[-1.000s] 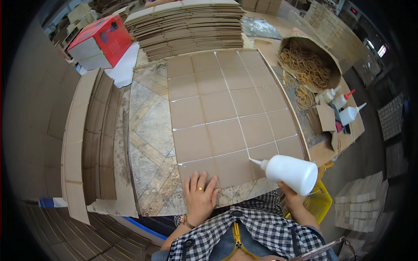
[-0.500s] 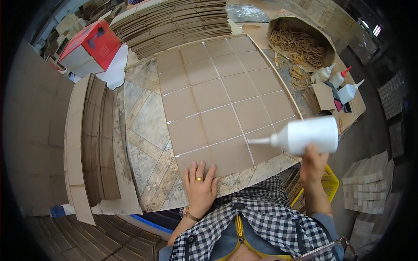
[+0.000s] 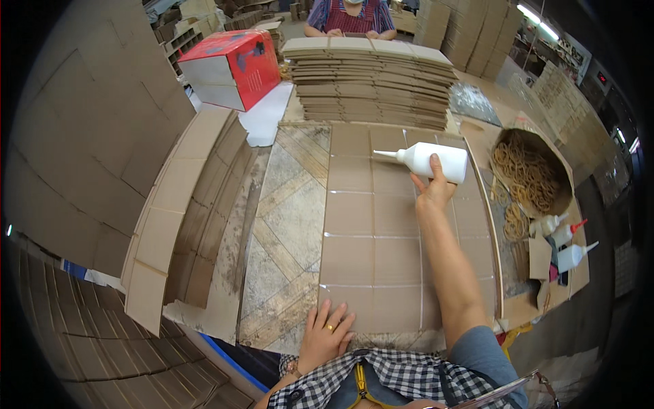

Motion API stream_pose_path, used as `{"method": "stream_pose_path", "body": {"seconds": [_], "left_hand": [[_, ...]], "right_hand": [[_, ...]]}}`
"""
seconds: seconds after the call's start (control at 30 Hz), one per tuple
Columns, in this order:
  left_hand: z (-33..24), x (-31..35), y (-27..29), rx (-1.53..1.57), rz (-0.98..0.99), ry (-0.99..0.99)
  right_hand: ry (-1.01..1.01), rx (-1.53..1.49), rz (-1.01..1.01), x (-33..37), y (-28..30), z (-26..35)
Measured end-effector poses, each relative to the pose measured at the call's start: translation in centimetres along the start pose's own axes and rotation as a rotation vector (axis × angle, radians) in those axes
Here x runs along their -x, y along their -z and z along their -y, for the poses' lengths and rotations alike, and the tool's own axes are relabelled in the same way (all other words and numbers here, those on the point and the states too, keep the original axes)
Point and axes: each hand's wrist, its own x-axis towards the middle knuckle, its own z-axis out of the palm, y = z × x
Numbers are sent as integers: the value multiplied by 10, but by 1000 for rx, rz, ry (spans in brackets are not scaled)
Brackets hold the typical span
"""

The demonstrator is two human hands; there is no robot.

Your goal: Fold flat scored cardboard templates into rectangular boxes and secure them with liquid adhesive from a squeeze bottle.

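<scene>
A white squeeze bottle (image 3: 429, 162) with a long thin nozzle is gripped in my right hand (image 3: 436, 191). I hold it on its side over the far part of a brown cardboard sheet (image 3: 354, 262), nozzle pointing left. Creases divide the sheet into a grid, and white glue lines run along several of them. At the sheet's near left corner my left hand (image 3: 328, 330) lies flat, fingers spread, a ring on one finger. My right forearm hides part of the sheet's right side.
Stacked folded cardboard (image 3: 371, 85) stands beyond the sheet, more cardboard (image 3: 174, 191) at left. A red-and-white box (image 3: 235, 71) sits back left. Rubber bands fill a container (image 3: 569, 187) at right, near small bottles (image 3: 571, 257). Another person (image 3: 351, 20) is across the table.
My right hand has carried the bottle from the near right edge to the far part of the sheet. My left hand stays on the near left corner. The view has tilted up.
</scene>
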Motion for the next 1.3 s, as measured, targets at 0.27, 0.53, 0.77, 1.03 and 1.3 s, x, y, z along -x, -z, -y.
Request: {"method": "stream_pose_path", "body": {"seconds": [0.27, 0.53, 0.77, 1.03, 1.3], "left_hand": [[1, -1, -5, -48, 25, 48], [4, 7, -1, -8, 172, 67], [8, 10, -13, -50, 122, 45], [3, 0, -5, 34, -29, 31], [1, -2, 4, 89, -6, 11]], "right_hand": [[245, 86, -25, -52, -64, -51], [548, 202, 44, -88, -78, -96], [630, 329, 129, -90, -71, -91], [427, 377, 244, 5, -20, -34], [303, 515, 342, 95, 66, 13]]}}
